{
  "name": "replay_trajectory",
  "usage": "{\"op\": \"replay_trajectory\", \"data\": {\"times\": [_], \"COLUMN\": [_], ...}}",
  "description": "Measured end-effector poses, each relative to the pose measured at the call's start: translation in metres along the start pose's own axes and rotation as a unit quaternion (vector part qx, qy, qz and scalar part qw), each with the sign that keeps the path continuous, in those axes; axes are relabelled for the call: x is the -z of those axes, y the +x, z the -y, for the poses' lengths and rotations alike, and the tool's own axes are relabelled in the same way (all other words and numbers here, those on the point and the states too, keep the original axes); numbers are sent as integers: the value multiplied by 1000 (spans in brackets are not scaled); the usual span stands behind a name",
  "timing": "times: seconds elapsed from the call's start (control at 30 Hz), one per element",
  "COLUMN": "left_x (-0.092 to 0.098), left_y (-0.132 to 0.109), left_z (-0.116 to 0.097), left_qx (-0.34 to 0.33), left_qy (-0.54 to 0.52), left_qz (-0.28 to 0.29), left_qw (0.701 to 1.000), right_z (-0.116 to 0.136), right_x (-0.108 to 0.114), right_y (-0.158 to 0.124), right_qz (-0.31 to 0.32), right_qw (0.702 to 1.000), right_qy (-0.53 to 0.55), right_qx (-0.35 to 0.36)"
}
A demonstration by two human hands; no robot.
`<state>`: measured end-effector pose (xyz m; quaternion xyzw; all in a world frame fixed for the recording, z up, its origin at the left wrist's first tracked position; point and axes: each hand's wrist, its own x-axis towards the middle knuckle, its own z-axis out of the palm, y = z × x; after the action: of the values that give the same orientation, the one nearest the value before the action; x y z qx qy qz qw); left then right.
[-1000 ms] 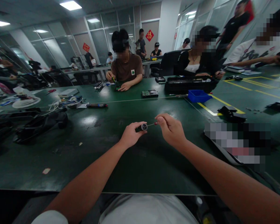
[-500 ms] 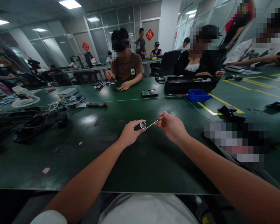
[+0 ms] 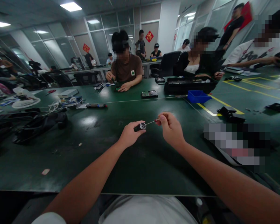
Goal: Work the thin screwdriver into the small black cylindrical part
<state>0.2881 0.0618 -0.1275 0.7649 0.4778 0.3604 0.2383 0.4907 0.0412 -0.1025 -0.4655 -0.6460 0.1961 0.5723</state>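
Observation:
My left hand (image 3: 129, 134) is closed round a small black cylindrical part (image 3: 142, 126) with a silver round face, held just above the green table (image 3: 112, 161). My right hand (image 3: 170, 128) pinches a thin screwdriver (image 3: 152, 121) with a red handle. Its metal tip touches the silver face of the part. Both hands sit close together over the middle of the table.
Black cables and gear (image 3: 37, 123) lie at the left. A blue bin (image 3: 197, 95) and a long black case (image 3: 189, 84) stand at the back right, a circuit board (image 3: 149, 93) beside them. Dark parts (image 3: 230, 113) lie right. Other people sit across the table.
My right hand has tilted the screwdriver up and back down slightly, its tip staying on the part. My left hand has hardly moved.

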Motion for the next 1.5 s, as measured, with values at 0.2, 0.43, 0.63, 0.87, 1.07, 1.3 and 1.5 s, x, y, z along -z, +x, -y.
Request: {"op": "replay_trajectory", "data": {"times": [0.2,0.43,0.63,0.87,1.07,1.3,1.5], "left_x": [-1,-1,-3,-2,0,7,7], "left_y": [1,0,0,1,1,2,2], "left_z": [1,4,7,7,3,-5,-4], "left_qx": [6,2,-9,-6,13,-39,-12], "left_qy": [-7,-8,-4,-9,-2,56,60], "left_qz": [-9,-12,-1,-7,-20,-5,6], "left_qw": [1000,1000,1000,1000,1000,998,998], "right_z": [4,1,5,6,-1,-29,-36], "right_x": [8,9,6,5,-2,-5,-5], "right_y": [2,1,0,-3,-1,14,13], "right_qz": [27,68,52,76,26,59,-4], "right_qw": [993,990,987,989,999,938,961], "right_qy": [-110,-94,-132,-109,7,266,224], "right_qx": [43,77,72,69,-22,-213,-164]}}
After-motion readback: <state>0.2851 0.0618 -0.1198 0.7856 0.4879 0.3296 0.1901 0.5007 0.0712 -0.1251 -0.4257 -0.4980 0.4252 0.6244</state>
